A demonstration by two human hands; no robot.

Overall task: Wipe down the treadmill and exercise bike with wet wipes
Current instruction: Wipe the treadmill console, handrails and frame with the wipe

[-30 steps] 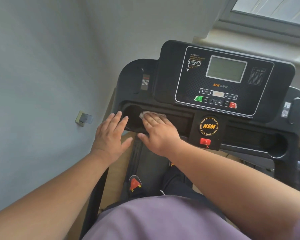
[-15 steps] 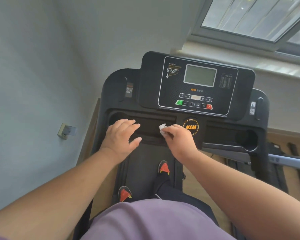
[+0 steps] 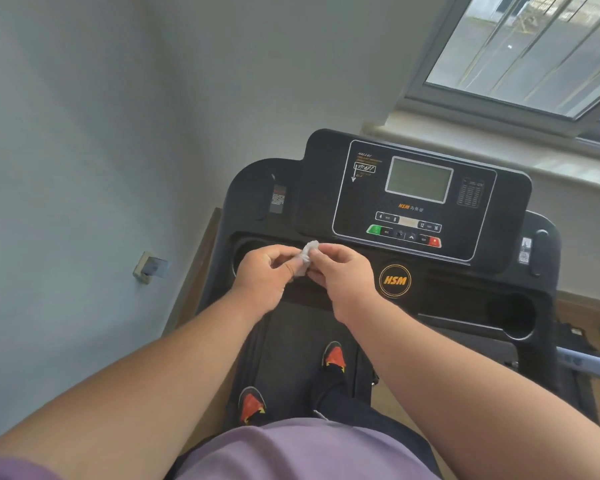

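Both forearms reach fwd, bare, converging at centre. Left hand (image 3: pixel 267 271) & right hand (image 3: pixel 340 271) meet fingertip to fingertip, fingers curled, pinching a small crumpled wipe (image 3: pixel 307 256) between them.

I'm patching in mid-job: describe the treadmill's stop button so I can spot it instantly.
Find the treadmill console, the black panel below the window with a grey screen. Under the screen runs a row of small buttons. The stop button sits at the right end of that row, and it is the only red one; the green button is at the opposite end.
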